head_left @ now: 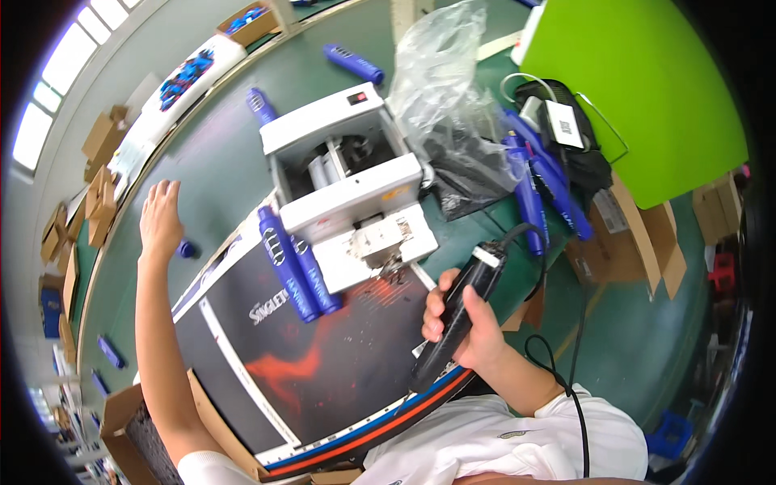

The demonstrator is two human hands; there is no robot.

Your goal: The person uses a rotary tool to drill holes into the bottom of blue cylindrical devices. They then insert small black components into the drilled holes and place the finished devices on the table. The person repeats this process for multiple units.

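Observation:
My right hand (478, 327) is wrapped round a black corded electric screwdriver (453, 319), tilted with its tip towards the near edge of the dark printed mat (234, 339). Out at the left, my left hand (162, 218) is stretched over the green table, fingers extended and nothing visible in them. Just beside it lies a small blue cylindrical piece (187, 248), partly covered by the hand. Two blue tube-shaped housings (288, 267) rest side by side on the mat. Behind them stands a white box-shaped screw feeder (352, 200) with an open top.
A crumpled clear plastic bag (440, 73) lies right of the feeder, near several blue housings (529, 198) and a black pouch (586, 137) with a white adapter (563, 124). Cardboard boxes (622, 230) stand right, below a green panel (647, 89). The screwdriver's cable (578, 356) loops beside my right arm.

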